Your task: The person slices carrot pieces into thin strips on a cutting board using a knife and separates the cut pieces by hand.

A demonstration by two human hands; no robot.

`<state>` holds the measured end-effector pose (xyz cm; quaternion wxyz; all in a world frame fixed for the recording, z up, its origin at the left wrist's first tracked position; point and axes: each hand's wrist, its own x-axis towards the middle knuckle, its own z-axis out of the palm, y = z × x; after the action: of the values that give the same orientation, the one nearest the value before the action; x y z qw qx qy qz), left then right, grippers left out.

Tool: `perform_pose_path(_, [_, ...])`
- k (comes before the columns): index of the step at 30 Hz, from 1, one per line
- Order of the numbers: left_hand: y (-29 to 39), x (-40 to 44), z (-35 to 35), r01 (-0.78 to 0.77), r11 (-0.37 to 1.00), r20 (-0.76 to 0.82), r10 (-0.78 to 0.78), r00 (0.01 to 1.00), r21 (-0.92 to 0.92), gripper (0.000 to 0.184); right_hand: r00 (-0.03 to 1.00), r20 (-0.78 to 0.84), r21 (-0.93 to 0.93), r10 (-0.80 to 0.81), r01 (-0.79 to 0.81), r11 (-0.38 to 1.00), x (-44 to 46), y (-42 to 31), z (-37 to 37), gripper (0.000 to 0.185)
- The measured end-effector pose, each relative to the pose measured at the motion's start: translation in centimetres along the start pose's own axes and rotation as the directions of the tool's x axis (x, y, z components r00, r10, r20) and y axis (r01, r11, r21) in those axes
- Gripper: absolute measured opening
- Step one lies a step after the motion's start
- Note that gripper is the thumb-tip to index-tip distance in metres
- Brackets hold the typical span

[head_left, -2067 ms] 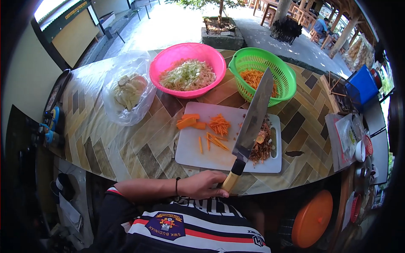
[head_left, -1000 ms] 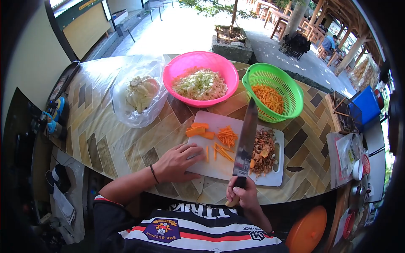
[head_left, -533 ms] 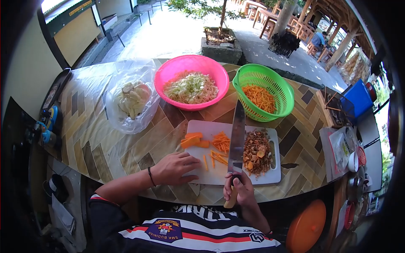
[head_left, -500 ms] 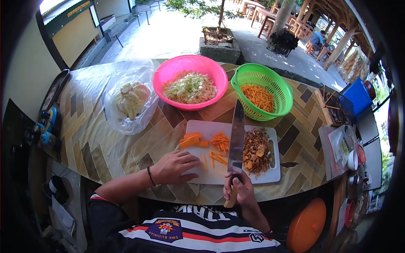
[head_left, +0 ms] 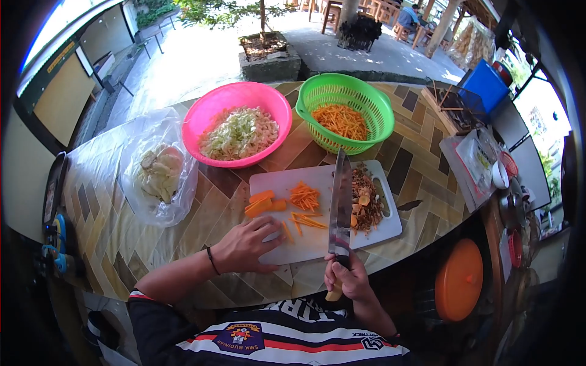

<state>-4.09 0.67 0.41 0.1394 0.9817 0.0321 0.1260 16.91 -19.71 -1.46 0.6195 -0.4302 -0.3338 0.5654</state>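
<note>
Orange carrot (head_left: 260,207) lay part-cut just beyond the left hand (head_left: 243,245).
Its fingers curved loosely, half-open; the right hand (head_left: 351,278) gripped the knife (head_left: 339,213).

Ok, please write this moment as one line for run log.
right hand: grips knife | left hand: open, at board edge | board: carrot, brown scraps | green basket: orange shreds | pink bowl: pale shreds

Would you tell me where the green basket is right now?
In the head view, the green basket stands at the far side of the table, just right of the pink bowl and beyond the white cutting board.
</note>
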Motion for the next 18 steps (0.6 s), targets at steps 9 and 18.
perform_pose_path(9, [-3.4, 1.4, -0.5, -0.129, 0.991, 0.036, 0.13, 0.991, -0.041, 0.06, 0.997, -0.072, -0.095, -0.039, 0.032, 0.995, -5.3, 0.8, 1.3, 0.035])
perform_pose_path(18, [-3.5, 1.5, -0.1, -0.093, 0.992, 0.023, 0.095, 0.995, -0.088, 0.059, 0.93, -0.356, -0.348, 0.09, -0.222, 0.911, -8.6, 1.6, 1.3, 0.032])
